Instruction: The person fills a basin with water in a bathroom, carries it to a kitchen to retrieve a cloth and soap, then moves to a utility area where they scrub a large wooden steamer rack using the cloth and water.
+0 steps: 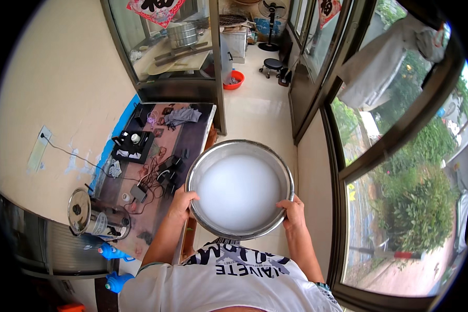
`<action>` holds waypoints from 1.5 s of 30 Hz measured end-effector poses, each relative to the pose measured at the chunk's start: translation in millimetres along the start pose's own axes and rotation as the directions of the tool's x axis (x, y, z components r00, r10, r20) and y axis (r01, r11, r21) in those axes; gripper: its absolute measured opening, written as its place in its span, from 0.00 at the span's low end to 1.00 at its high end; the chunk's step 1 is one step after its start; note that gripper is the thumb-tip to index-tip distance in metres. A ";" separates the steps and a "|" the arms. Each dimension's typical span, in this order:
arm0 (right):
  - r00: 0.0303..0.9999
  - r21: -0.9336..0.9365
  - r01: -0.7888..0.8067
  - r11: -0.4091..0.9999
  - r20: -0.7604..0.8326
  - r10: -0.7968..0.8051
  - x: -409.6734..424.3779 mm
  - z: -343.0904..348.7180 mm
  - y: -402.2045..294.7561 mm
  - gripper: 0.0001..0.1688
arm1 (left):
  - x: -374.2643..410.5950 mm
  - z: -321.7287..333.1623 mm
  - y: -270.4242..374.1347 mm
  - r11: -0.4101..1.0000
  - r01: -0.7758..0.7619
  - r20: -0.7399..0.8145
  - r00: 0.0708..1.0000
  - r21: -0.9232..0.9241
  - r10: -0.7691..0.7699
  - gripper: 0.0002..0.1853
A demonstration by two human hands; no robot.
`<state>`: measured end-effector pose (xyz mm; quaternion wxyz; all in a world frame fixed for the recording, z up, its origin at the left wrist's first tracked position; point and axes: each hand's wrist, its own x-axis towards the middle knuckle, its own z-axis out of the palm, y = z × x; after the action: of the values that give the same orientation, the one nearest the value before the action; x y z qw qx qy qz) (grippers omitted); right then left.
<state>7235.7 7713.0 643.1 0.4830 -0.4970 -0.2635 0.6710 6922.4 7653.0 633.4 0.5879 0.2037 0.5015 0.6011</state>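
Observation:
A round stainless steel basin (pixel 218 150) is held up in front of my body. Cloudy white liquid (pixel 240 193) covers its bottom. My left hand (pixel 182 201) grips the rim on the left, its thumb hooked over the inside edge. On the opposite side, my right hand (pixel 292 210) clasps the rim in the same way, thumb inside. The fingers of both hands are mostly hidden under the basin's outer wall.
Left of me, a table (pixel 197 113) bears tangled cables with adapters (pixel 162 175), a black organizer box (pixel 132 146), a grey cloth (pixel 182 116) and a steel pot (pixel 113 226). Ahead, a doorway leads to a red basin (pixel 234 80), a wheeled stool (pixel 273 64) and a fan (pixel 272 23). Windows (pixel 341 175) line the right.

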 end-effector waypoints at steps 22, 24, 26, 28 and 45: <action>0.983 -0.084 -0.006 0.996 0.180 0.021 515.9 91.4 -260.1 0.18 | 469.3 208.0 104.9 0.988 -0.132 -0.171 0.978 -0.084 0.116 0.29; 0.974 -0.104 -0.021 0.994 0.223 0.044 561.4 103.6 -279.7 0.18 | 507.7 217.9 111.9 0.981 -0.156 -0.201 0.971 -0.118 0.130 0.29; 0.972 -0.111 -0.056 0.992 0.222 0.080 604.5 118.8 -301.9 0.18 | 546.4 227.5 118.4 0.979 -0.152 -0.235 0.965 -0.135 0.117 0.29; 0.966 -0.126 -0.080 0.989 0.234 0.108 650.2 130.8 -315.7 0.18 | 582.1 243.6 135.7 0.985 -0.141 -0.273 0.956 -0.103 0.109 0.28; 0.947 -0.071 -0.126 0.989 0.289 0.142 1004.4 295.5 -412.0 0.18 | 949.3 284.7 285.1 0.986 -0.159 -0.330 0.934 -0.039 0.138 0.27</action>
<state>7082.9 8827.1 680.9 0.3789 -0.4207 -0.3150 0.7617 6802.5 8676.8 664.2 0.4560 0.1194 0.5551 0.6854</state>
